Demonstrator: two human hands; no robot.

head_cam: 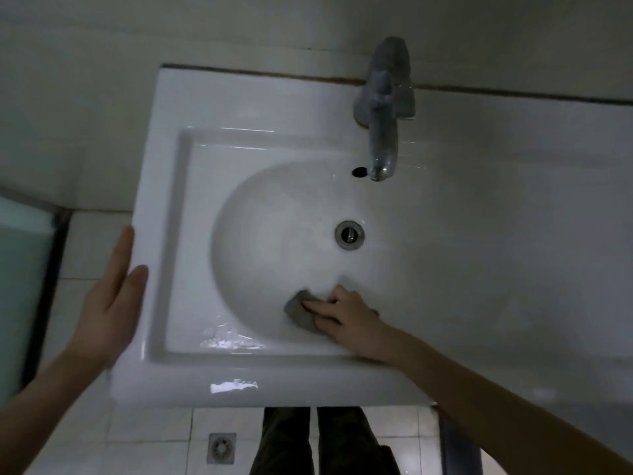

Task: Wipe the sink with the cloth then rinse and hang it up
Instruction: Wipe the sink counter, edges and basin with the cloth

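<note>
A white sink (178, 186) with a round basin fills the middle of the head view. My right hand (342, 313) presses a small grey cloth (299, 308) against the basin's near wall, fingers spread over it. Only the cloth's left part shows past my fingers. My left hand (109, 296) is held flat with fingers straight at the sink's left outer edge, holding nothing. The metal drain (349, 234) lies at the basin's centre, above the cloth. A chrome tap (383, 108) stands at the back, its spout over the basin with no water running.
A pale counter (513, 217) extends right of the basin. An overflow hole (358, 171) sits beside the spout. Tiled floor with a floor drain (221, 447) and my legs (322, 443) lie below. A frosted glass panel (24, 269) stands at the left.
</note>
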